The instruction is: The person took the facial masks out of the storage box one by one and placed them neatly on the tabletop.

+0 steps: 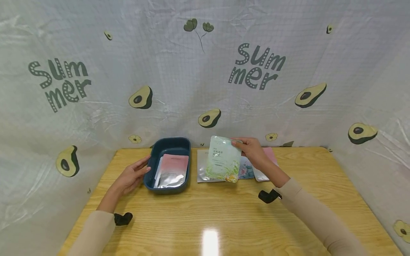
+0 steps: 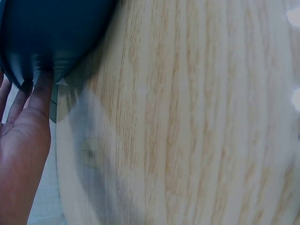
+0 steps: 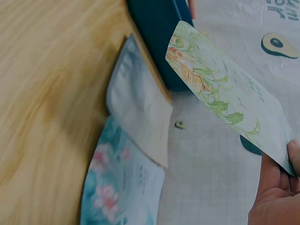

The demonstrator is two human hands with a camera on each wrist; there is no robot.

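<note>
A pale green flat sachet, like a sheet mask packet [image 1: 222, 158], with printed grass and flowers hangs tilted above the table. My right hand [image 1: 254, 153] pinches it by its upper right corner, thumb in front and fingers behind. At the left stands a dark blue plastic bin [image 1: 166, 190]; a pink and silver sachet [image 1: 174, 170] lies in it, over a paler one whose edge shows at the left. My left hand [image 1: 132, 177] touches the bin's left side. In the left wrist view its fingers [image 2: 41, 96] lie fairly straight against the outer wall.
Along the table's back edge lie a silver and beige sachet [image 3: 140, 103], a teal one with pink flowers [image 3: 124, 183] and a pink and silver one [image 1: 271, 155], partly behind the right hand. A patterned curtain [image 1: 179, 71] hangs behind the wooden table [image 1: 179, 220].
</note>
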